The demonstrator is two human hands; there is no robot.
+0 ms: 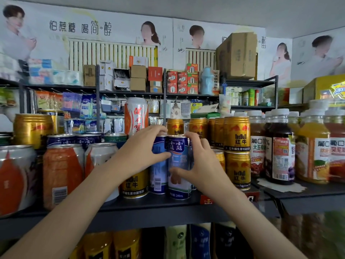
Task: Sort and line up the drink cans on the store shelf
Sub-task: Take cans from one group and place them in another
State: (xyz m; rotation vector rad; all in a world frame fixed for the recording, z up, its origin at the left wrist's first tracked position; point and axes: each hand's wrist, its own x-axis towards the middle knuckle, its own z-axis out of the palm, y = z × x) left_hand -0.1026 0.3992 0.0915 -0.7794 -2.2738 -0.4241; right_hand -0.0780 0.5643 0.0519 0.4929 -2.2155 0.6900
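Head view: two slim blue-and-white cans stand upright, touching, at the front edge of the dark shelf (168,204). Left hand (141,152) curls round the left blue can (158,171); right hand (197,165) grips the right blue can (179,165), white label, 240mL print. Gold Red Bull cans (237,135) are stacked just right; orange-and-silver cans (63,174) stand at left.

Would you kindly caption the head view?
Both hands, left and right, grip two blue-and-white cans among gold Red Bull cans.
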